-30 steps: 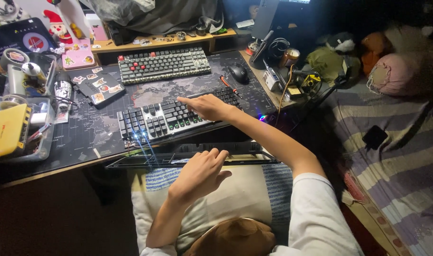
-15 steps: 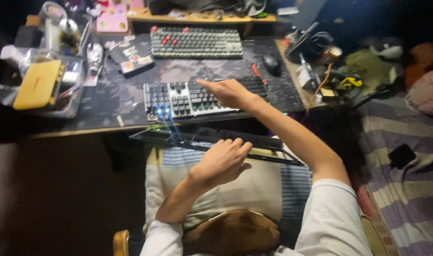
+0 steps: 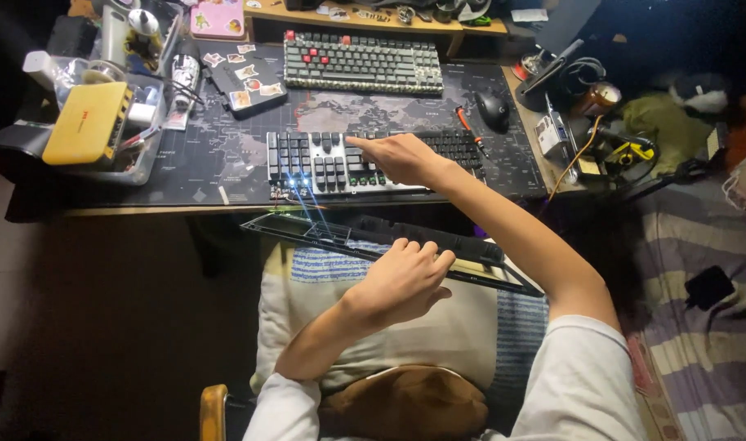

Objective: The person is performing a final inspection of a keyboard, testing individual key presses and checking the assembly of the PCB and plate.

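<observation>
A lit keyboard (image 3: 324, 163) with part of its keycaps off lies at the near edge of the dark desk mat (image 3: 226, 155). My right hand (image 3: 401, 157) rests over its middle, fingers pinched at a keycap, index tip pointing left. Whether it holds a cap I cannot tell. My left hand (image 3: 405, 278) lies on a black keyboard frame (image 3: 348, 233) that sits across a striped pillow (image 3: 438, 327) on my lap, fingers curled over the frame's far edge.
A second keyboard (image 3: 360, 64) with red keys lies further back. A black mouse (image 3: 493, 108) and a red-handled tool (image 3: 464, 124) sit to the right. A yellow box (image 3: 87, 122) in a clear tray stands left. Cluttered cables (image 3: 601, 139) lie right.
The view shifted left and down. My right hand stayed on the lit keyboard's middle. My left hand settled on the black frame with its fingers over the far edge.
</observation>
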